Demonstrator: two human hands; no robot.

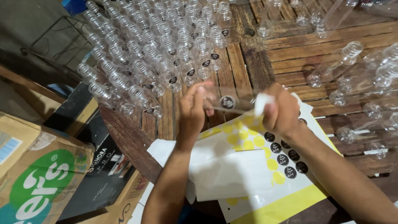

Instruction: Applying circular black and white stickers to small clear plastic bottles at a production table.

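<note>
Clear plastic bottle (232, 101) held lying sideways above the table (257, 62), spanning both hands, with a round black sticker (227, 102) on its wall. Left hand (192, 110): fingers closed on the bottle's left end, thumb near the sticker. Right hand (282, 112): fingers clenched around the right end.

Below the hands: yellow backing sheet (265, 195) with a column of black stickers (286, 153) remaining and bare circles where others were. White sheets (224, 170) overlap it.

Risks, judged: the sticker could set crooked or creased if pressed unevenly on the curved wall. An elbow swing could topple the upright labelled bottles (166, 49) packed at upper left. Loose bottles (356, 79) lying at right could roll along the slats.

Unclear: bottle outline is blurred and nearly transparent; its neck end is lost under the right hand. The pale patch by the right hand cannot be identified. Cardboard boxes (37, 178) at lower left are cut off.
</note>
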